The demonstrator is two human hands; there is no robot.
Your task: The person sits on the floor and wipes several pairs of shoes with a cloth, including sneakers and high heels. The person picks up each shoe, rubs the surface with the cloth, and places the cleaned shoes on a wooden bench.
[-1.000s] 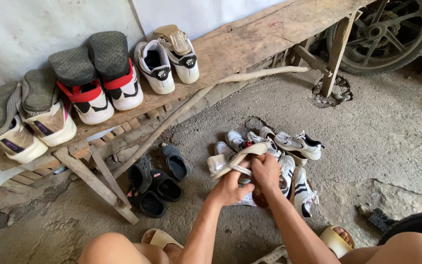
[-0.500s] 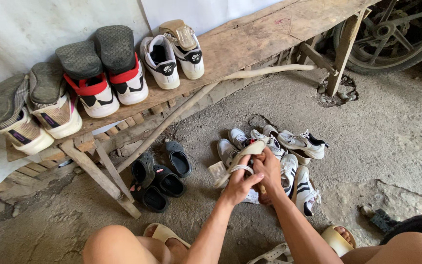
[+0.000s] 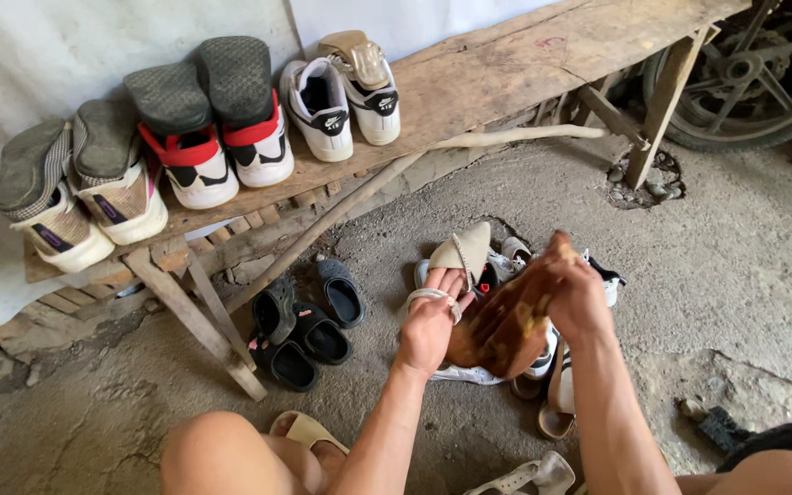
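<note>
Beige shoe point(image 3: 462, 252) gripped by left hand point(image 3: 428, 325) fingers, low over pile of shoes point(image 3: 543, 348) on cracked dirt floor point(image 3: 717, 275). Brown rag point(image 3: 506, 321) clenched in right hand point(image 3: 579, 298). Wooden worktop point(image 3: 488, 78) with sneakers point(image 3: 231, 128) against pale wall point(image 3: 48, 46).

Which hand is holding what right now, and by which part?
Left hand grips a beige shoe by its strap; right hand clutches a brown cloth near its top.
</note>
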